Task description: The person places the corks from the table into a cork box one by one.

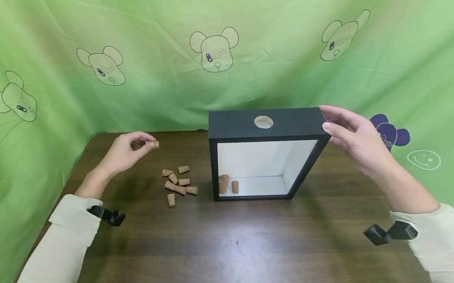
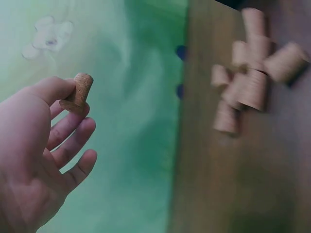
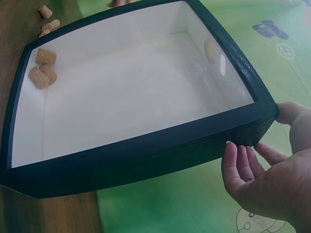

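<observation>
"Left hand (image 1: 123,155) pinching a cork (image 2: 84,87) between thumb and fingertips, well left of the black box (image 1: 233,125)!"
"Perhaps two; that close view's blurry. Right hand (image 1: 353,142)?"
"Gripping the box's top corner; loose corks (image 1: 184,182) on the table (image 1: 239,268), trapped corks (image 1: 235,186) inside!"

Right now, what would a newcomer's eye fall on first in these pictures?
Probably the black box on the table, with a round hole in its top, a few corks inside at lower left, and the right hand holding its upper right corner. Next come the loose corks left of the box, with the left hand pinching another cork near them. Behind hangs a green cloth with cartoon animal faces.
</observation>
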The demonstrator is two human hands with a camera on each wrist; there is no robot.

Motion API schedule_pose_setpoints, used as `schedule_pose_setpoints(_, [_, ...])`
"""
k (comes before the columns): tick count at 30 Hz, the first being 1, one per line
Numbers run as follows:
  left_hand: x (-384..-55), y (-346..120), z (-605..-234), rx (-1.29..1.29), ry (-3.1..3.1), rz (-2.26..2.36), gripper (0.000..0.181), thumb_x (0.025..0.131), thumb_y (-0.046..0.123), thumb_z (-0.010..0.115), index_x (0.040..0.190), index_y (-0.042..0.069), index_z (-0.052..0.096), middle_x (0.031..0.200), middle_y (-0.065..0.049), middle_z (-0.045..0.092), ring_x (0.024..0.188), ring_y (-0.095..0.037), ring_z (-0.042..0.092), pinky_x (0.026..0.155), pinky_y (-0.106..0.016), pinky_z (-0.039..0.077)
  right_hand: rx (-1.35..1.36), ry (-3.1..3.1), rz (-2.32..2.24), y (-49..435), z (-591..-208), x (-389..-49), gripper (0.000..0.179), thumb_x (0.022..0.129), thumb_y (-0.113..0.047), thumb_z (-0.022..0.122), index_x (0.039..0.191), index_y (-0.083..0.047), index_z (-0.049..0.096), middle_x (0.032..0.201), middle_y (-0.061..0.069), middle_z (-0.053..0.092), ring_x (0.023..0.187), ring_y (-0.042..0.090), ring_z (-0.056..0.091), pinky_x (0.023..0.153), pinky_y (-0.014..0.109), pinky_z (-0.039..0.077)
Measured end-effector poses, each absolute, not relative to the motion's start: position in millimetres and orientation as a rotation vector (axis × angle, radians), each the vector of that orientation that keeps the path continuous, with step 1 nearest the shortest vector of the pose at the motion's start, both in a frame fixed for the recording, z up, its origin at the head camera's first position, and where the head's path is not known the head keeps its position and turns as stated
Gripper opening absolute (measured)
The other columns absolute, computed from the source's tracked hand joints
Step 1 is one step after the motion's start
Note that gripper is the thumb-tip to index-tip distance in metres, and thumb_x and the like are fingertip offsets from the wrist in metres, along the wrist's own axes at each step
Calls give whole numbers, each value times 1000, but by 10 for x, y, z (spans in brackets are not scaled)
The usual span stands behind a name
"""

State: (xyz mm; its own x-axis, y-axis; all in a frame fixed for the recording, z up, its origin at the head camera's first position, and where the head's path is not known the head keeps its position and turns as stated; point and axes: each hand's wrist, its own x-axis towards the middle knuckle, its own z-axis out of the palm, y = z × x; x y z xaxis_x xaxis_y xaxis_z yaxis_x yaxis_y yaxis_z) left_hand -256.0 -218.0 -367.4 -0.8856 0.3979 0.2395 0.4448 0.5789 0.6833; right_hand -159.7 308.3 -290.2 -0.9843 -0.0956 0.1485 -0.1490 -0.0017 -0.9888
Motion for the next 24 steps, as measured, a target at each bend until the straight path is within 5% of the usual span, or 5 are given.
schedule_pose_setpoints(13, [-2610, -1729, -2757, -921, -2629, -1114, 18, 100, 21, 69, 112, 9, 74, 98, -2, 70, 89, -15, 59, 81, -31, 48, 283, -2184, 2185, 3090, -2898, -1606, 43, 101, -1, 61, 142, -12, 59, 124, 2, 52, 105, 8, 51, 78, 15, 51])
schedule_pose_setpoints(24, [-2568, -1088, -2362, -1174, -2551, -1089, 16, 99, 20, 69, 111, 11, 74, 99, 2, 70, 90, -11, 57, 82, -33, 48, 289, -2164, 2196, 3126, -2895, -1606, 42, 101, 0, 60, 140, -12, 61, 123, 2, 53, 104, 8, 51, 77, 15, 51])
